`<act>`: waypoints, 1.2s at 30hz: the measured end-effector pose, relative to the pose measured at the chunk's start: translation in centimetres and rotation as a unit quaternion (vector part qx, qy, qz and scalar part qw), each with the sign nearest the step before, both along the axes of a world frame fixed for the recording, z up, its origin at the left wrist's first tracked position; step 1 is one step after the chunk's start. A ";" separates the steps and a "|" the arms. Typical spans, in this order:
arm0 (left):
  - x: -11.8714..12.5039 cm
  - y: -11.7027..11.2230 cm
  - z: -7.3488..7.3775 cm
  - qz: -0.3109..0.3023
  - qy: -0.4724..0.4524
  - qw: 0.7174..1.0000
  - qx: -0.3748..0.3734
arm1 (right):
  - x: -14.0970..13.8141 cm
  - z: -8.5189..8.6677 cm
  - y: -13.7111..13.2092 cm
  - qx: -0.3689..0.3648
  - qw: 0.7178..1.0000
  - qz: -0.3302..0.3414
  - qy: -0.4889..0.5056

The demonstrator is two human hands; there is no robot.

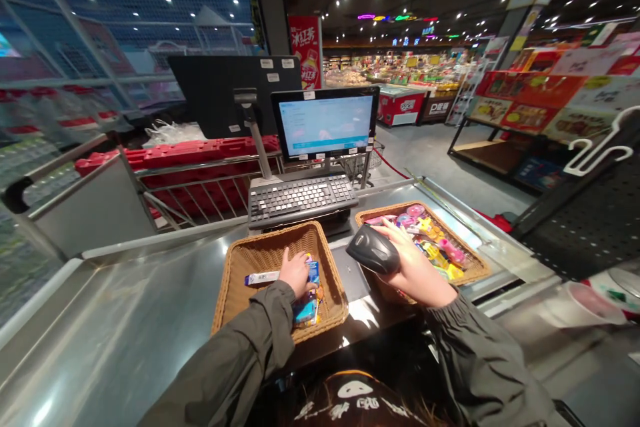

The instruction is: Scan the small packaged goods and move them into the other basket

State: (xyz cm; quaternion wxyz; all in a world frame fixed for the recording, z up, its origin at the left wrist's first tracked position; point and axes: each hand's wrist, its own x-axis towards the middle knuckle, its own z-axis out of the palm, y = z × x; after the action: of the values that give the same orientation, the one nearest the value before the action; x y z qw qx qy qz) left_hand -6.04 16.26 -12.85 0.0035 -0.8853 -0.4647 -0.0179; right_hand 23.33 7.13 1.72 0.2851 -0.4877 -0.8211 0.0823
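My right hand (417, 270) is closed round a black handheld barcode scanner (373, 250), held over the near-left side of the right wicker basket (480, 273). Small bright packages (435, 243) in pink, yellow and orange fill that basket. Down inside the left wicker basket (235, 267), my left hand (295, 273) has its fingers bent over a small blue packet (313, 271); the fingertips are partly hidden. Left of this hand lies a narrow white and blue box (263, 278). A lighter blue packet (306, 311) rests below it, with other small packets around.
Behind the baskets stand a black keyboard (303, 199) and a lit monitor (327, 123), with a second dark screen (230, 93) turned away. The metal counter (150, 307) extends left. White hooks (600, 147) hang at right. Red shopping baskets (200, 153) sit beyond the counter.
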 end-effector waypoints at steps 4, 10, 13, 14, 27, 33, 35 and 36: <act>1.1 -0.2 3.0 -0.008 -0.044 0.999 0.009 | 2.3 -0.2 -0.6 0.019 0.999 -0.034 0.009; 5.5 -0.1 7.6 -0.078 -0.126 0.987 0.056 | 6.8 -0.5 -1.3 0.057 0.994 -0.088 0.016; 8.8 0.0 8.6 -0.125 -0.130 0.982 0.047 | 9.1 -0.3 -2.0 0.052 0.989 -0.135 0.030; 10.0 0.1 8.8 -0.143 -0.129 0.980 0.044 | 9.8 -0.1 -2.3 0.050 0.986 -0.153 0.034; 27.2 1.8 8.6 -0.297 -0.106 0.947 0.069 | 16.8 -0.2 -5.9 0.042 0.968 -0.247 0.036; 31.3 2.8 7.1 -0.340 -0.072 0.934 0.078 | 19.3 -0.5 -6.8 0.044 0.960 -0.268 0.072; 31.7 3.2 6.7 -0.356 -0.059 0.929 0.084 | 20.0 -0.7 -7.0 0.035 0.957 -0.275 0.085; 31.8 3.4 6.5 -0.364 -0.057 0.926 0.087 | 20.3 -0.8 -7.0 0.030 0.956 -0.276 0.090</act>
State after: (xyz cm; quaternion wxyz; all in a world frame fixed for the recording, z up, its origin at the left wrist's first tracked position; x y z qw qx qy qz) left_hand 25.81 19.65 -6.37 0.0469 -0.9872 -0.1065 -0.1087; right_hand 43.66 0.11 0.90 0.3839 -0.6771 -0.6275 0.0187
